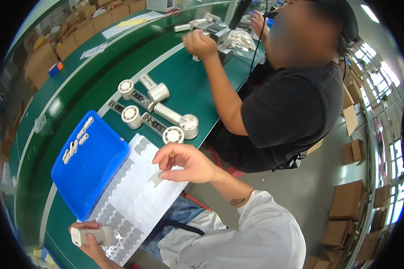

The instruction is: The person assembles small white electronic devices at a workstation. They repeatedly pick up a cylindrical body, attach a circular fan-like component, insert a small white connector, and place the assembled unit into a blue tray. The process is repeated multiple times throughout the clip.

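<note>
My left hand point(95, 252) is closed around a white handheld fan part point(81, 237), its end with small openings facing up and left. Over the middle of a sheet of stickers point(132, 193), my right hand point(187, 163) pinches a small grey sticker point(155, 180) by its edge, between thumb and fingers. Rows of similar grey stickers run along the sheet's left side and lower end; its middle is bare white backing. The sheet lies at the table edge nearest me, and the left hand is above its lower corner.
A blue tray point(81, 188) with several small white parts point(75, 141) sits left of the sheet. Several white fans point(131, 115), some with open handles showing circuit boards, lie beyond. A co-worker point(287, 98) sits at the far right, beside a clear bag of parts point(241, 40).
</note>
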A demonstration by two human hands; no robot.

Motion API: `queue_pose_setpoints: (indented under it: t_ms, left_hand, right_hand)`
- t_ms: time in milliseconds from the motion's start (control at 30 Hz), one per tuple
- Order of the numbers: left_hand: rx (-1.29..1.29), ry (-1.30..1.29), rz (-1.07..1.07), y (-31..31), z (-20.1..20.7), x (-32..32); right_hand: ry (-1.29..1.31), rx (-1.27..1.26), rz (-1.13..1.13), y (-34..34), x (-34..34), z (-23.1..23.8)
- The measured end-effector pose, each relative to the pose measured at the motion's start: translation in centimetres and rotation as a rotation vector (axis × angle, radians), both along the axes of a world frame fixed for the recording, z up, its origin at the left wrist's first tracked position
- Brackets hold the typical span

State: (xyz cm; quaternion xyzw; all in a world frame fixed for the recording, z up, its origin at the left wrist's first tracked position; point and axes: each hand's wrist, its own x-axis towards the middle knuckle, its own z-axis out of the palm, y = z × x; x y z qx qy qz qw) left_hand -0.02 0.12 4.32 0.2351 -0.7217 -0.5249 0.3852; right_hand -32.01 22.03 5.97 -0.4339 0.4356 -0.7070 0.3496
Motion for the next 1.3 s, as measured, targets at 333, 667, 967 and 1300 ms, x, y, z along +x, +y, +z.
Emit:
queue_pose_setpoints:
  t_ms: [333, 667, 967, 1300]
  left_hand:
    - [-0.027, -0.118, -0.056, 3.2, 1.9, -2.6]
    - [-0.021, -0.001, -0.166, 3.7, 1.2, -6.1]
    - [-0.095, 0.064, -0.129, 4.1, 0.3, -7.9]
    - [-0.180, 0.104, -0.140, 3.6, -1.0, -9.5]
  right_hand:
    - [0.007, 0.050, 0.073, -2.7, 3.7, 0.4]
    - [-0.015, 0.049, 0.150, -4.6, 6.2, 2.2]
    - [-0.078, -0.008, 0.160, -5.8, 7.9, 2.7]
    - [-0.124, -0.077, 0.122, -7.2, 9.3, 2.4]
